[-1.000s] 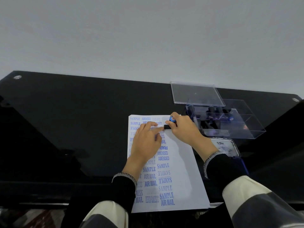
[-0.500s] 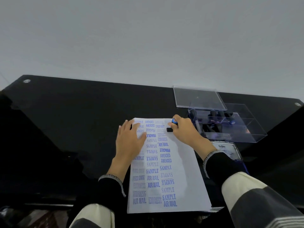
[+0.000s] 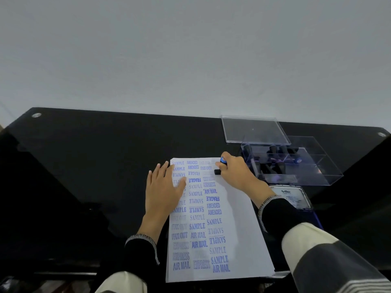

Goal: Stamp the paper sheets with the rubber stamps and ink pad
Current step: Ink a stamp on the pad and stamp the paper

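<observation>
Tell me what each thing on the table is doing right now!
Left hand: flat, fingers straight, pressing on the paper's left side.
Right hand: grips the stamp.
Stamp: upright, base down on the paper near its top edge.
Paper sheet: lying flat, mostly covered in blue prints, right side bare.
Clear box: open, stamps inside.
Box lid: off, lying behind the box.
Ink pad: beside the paper, whether open is unclear.
</observation>
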`<state>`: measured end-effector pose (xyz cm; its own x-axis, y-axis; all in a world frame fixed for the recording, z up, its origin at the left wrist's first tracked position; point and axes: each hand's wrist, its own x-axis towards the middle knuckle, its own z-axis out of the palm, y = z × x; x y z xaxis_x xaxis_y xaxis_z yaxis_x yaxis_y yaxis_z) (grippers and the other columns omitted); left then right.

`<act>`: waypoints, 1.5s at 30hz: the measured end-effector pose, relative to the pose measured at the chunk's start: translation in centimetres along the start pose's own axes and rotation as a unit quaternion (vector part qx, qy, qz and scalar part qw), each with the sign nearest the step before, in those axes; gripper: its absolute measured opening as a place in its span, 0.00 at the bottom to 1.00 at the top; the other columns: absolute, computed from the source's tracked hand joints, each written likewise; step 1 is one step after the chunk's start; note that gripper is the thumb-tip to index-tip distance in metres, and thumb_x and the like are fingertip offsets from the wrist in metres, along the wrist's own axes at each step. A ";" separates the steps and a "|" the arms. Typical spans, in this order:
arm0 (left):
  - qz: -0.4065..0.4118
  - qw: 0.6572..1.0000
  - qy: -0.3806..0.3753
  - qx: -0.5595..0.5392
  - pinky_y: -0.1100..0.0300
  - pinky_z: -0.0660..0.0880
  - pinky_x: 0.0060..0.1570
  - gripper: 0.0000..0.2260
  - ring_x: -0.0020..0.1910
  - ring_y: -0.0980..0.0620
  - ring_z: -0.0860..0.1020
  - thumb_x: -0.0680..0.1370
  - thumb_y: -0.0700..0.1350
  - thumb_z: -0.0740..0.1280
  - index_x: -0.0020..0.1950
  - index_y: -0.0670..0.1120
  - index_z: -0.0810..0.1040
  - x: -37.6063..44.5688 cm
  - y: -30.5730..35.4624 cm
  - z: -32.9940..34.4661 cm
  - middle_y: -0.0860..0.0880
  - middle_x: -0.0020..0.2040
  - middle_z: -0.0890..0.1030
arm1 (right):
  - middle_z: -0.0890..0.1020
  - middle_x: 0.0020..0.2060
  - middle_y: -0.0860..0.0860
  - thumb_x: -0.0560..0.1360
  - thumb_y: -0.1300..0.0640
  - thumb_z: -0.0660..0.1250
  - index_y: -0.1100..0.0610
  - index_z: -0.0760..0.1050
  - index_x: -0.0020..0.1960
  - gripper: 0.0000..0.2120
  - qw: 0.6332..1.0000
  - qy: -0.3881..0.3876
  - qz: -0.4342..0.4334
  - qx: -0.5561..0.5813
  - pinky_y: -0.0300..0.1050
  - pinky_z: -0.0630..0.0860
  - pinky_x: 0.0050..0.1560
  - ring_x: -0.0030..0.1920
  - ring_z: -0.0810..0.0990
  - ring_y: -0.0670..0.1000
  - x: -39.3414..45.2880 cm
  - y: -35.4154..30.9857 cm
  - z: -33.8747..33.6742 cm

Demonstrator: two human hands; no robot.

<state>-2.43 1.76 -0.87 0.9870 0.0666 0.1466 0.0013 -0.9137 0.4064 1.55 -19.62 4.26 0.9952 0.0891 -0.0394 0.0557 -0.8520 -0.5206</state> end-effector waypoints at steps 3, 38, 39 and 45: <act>-0.004 1.000 0.000 0.000 0.52 0.45 0.75 0.29 0.77 0.51 0.53 0.80 0.62 0.55 0.77 0.49 0.58 0.0 0.0 0.0 0.51 0.78 0.58 | 0.74 0.38 0.56 0.81 0.56 0.59 0.58 0.66 0.49 0.05 1.000 -0.020 0.005 0.010 0.42 0.67 0.33 0.32 0.69 0.49 0.5 -0.1 -0.3; -0.006 1.000 0.003 0.005 0.52 0.47 0.75 0.29 0.77 0.50 0.55 0.79 0.62 0.56 0.76 0.49 0.61 0.1 0.1 0.0 0.51 0.77 0.60 | 0.73 0.33 0.51 0.82 0.56 0.57 0.57 0.62 0.49 0.06 0.998 0.049 -0.023 0.019 0.46 0.69 0.30 0.31 0.70 0.49 -1.7 -0.3 1.4; -0.005 1.000 0.003 0.004 0.52 0.47 0.75 0.29 0.77 0.50 0.56 0.79 0.62 0.56 0.76 0.49 0.61 0.1 0.0 0.0 0.51 0.77 0.61 | 0.72 0.33 0.51 0.82 0.56 0.56 0.57 0.62 0.49 0.06 0.999 0.042 -0.020 0.021 0.45 0.68 0.30 0.31 0.70 0.49 -1.5 -0.3 1.2; -0.007 1.000 0.008 0.005 0.52 0.48 0.75 0.29 0.77 0.50 0.56 0.79 0.62 0.57 0.76 0.49 0.62 0.1 0.1 0.0 0.51 0.77 0.62 | 0.69 0.32 0.49 0.82 0.57 0.56 0.57 0.61 0.49 0.05 0.999 0.038 -0.023 0.028 0.41 0.65 0.30 0.31 0.68 0.48 -1.2 -0.4 1.0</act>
<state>-2.28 1.71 -0.84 0.9842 0.0850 0.1552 0.0163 -0.9169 0.3988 0.23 -18.92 3.66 0.9951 0.0856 0.0489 0.0982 -0.8174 -0.5677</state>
